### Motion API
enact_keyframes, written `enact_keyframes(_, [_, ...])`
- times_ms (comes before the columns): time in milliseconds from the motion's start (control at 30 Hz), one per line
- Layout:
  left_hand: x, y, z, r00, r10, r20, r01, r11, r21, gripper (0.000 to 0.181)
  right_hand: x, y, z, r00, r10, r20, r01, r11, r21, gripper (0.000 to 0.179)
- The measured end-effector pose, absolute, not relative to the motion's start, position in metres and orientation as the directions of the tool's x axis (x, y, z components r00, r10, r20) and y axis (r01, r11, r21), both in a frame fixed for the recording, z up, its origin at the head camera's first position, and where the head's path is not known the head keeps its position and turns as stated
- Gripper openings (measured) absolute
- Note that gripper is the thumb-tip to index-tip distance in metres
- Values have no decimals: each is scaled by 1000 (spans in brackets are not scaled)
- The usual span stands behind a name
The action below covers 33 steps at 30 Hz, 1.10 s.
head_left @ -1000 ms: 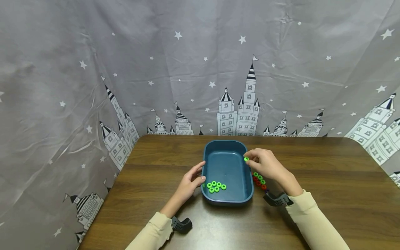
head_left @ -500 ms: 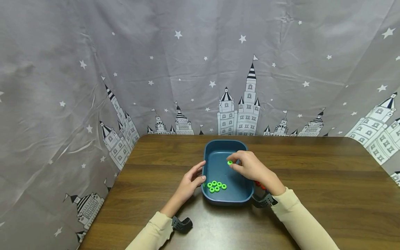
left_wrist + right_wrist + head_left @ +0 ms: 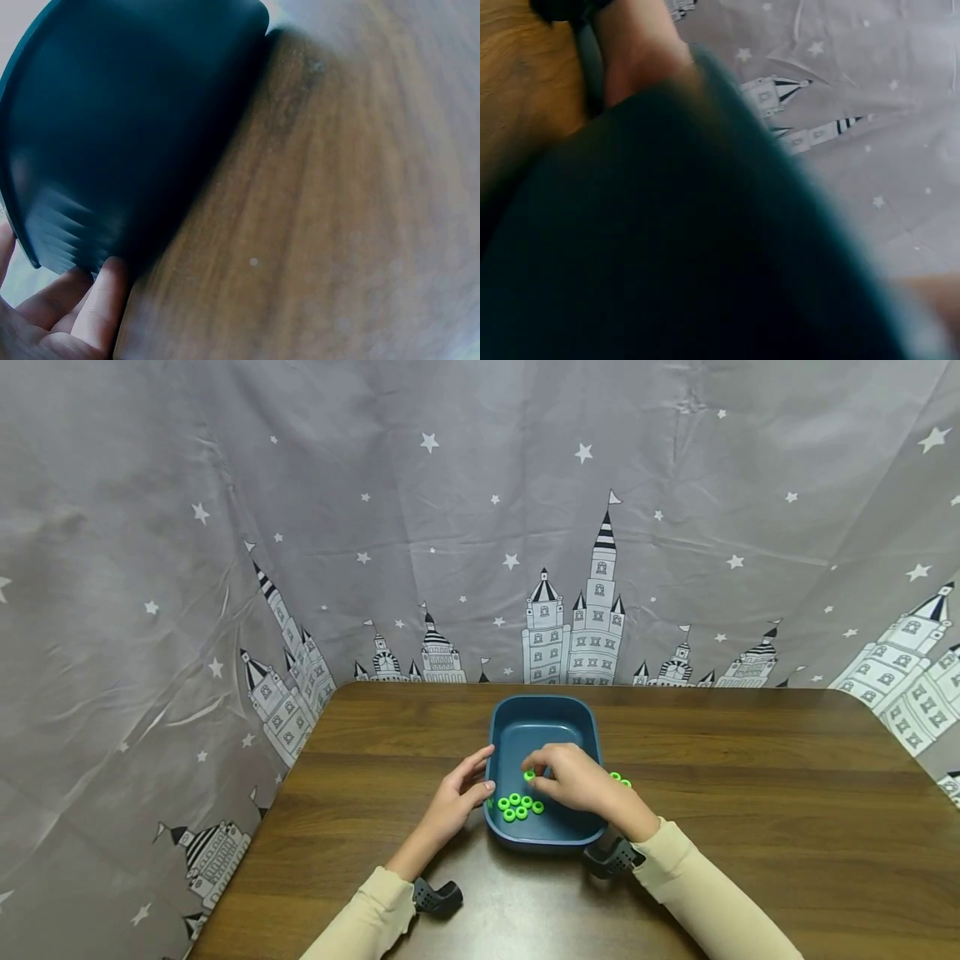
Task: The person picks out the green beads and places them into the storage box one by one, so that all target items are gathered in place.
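Note:
A dark blue rectangular bin [image 3: 543, 700] stands on the wooden table. My left hand [image 3: 456, 797] rests against its left side, thumb and index fingertips at the rim. In the left wrist view, the fingers [image 3: 105, 307] of that hand touch the outer wall. Over the bin's interior, my right hand [image 3: 573, 779] pinches a small green ring [image 3: 529, 775] between thumb and fingers. Below it, several green rings [image 3: 514, 799] lie in the bin's near left corner. The right wrist view is mostly filled by the blurred bin wall [image 3: 652, 210], hiding my right fingertips.
Just outside the bin's right side lie more green rings [image 3: 616, 776], partly covered by my right forearm. Each wrist wears a black camera band [image 3: 437, 900]. The brown table [image 3: 750, 760] extends to both sides, and a grey castle-print curtain [image 3: 450, 527] hangs behind it.
From the bin's right rim, my right hand has moved left and toward the near side, carrying the green ring over the interior. My left hand stays at the left rim.

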State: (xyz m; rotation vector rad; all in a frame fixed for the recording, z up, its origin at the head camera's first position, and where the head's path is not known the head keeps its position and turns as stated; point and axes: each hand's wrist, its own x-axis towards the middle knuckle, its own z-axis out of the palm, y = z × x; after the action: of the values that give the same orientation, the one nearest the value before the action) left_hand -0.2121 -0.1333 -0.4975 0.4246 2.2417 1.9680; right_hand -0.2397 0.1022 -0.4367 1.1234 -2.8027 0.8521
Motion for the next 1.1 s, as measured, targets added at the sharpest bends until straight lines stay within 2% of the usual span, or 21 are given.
enact_keyframes(800, [-213,-134,-500,-950,296,100,136,103,985,59,-237,91,-450,-816,-577,-14,-498,715,-490,14])
enact_keyframes(1100, [-213,-134,-498,-951,294,94,129,102,986,59,-237,91,-450,-822,-570,6,-503,721,-477,14])
